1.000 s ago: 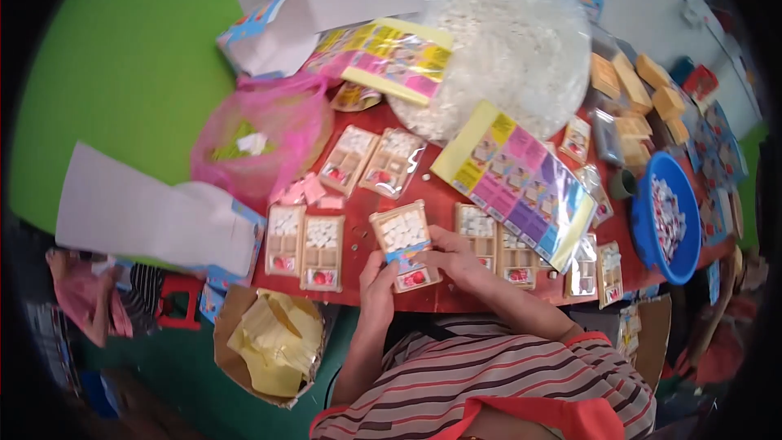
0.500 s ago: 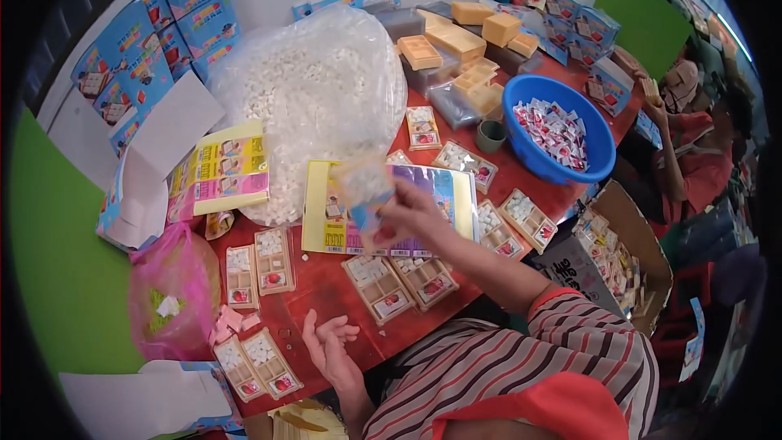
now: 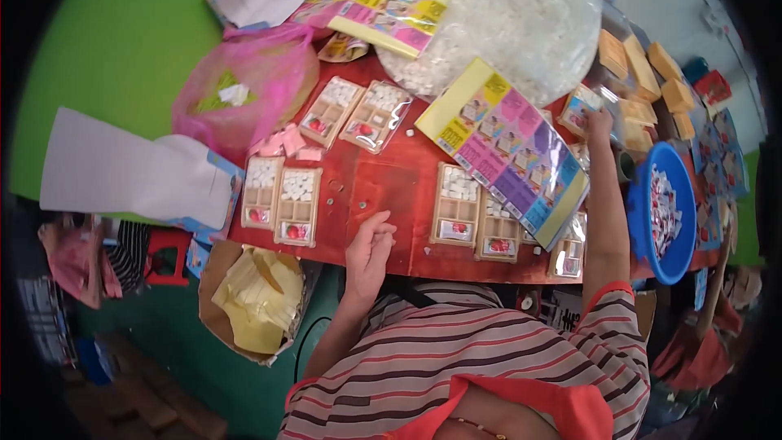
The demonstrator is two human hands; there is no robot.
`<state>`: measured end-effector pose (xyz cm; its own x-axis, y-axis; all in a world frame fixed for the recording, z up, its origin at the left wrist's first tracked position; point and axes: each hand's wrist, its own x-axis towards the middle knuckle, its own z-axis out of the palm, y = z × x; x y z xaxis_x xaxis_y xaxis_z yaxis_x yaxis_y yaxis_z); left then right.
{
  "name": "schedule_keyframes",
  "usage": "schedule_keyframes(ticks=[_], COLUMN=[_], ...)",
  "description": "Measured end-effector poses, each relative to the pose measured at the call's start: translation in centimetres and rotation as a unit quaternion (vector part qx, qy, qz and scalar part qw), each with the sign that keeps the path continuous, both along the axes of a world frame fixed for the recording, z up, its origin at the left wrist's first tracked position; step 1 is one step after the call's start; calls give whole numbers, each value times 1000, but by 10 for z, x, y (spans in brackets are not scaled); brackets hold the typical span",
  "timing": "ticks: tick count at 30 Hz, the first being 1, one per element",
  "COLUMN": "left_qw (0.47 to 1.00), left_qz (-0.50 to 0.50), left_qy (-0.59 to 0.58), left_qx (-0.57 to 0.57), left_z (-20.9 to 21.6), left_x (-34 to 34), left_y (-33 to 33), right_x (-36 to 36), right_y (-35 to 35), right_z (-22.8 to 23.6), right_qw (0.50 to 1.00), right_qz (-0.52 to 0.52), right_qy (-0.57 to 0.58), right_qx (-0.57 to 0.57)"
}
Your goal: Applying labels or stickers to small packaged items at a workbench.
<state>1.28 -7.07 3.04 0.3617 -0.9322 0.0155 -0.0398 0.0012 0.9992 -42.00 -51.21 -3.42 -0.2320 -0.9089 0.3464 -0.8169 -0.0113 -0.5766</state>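
My right hand (image 3: 600, 122) reaches far to the right, its fingers closed at the edge of a small compartment tray (image 3: 577, 111) with a printed picture. A glossy wrapping lies close by it. My left hand (image 3: 371, 248) hovers over the table's front edge, holding nothing, with its fingers loosely apart. Between the hands, a colourful printed sheet (image 3: 517, 143) with yellow borders lies slanted, partly covering trays. From under it show wooden-coloured trays (image 3: 454, 205) with white cubes and strawberry-picture packets. Left of my left hand stand two more such trays (image 3: 298, 205).
Another tray pair (image 3: 376, 116) sits farther back, beside a pink plastic bag (image 3: 273, 81). Behind them lies a large clear bag of white cubes (image 3: 505, 8). A blue basin (image 3: 661, 253) of small packets stands at right. A carton (image 3: 293, 318) holds yellow paper below the table.
My view has turned, showing more of the left side and floor. My right hand has moved from above the printed sheet to the tray at right. My left hand stays empty.
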Motion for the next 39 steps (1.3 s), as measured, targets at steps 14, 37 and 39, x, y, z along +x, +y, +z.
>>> schedule_keyframes(ticks=[14,37,39], left_qw=[781,977,988], left_qz=[175,-13,-60], left_qy=[-588,-212,106], left_qx=[113,9,93], left_z=[-9,21,11], left_x=[80,-5,-8], left_y=[1,-67,-98], right_x=[78,171,173], right_y=[105,178,177], right_z=[77,80,74], right_qw=[990,948,950], right_qz=[110,237,234], right_qy=[69,211,206], right_qx=[-61,-4,13])
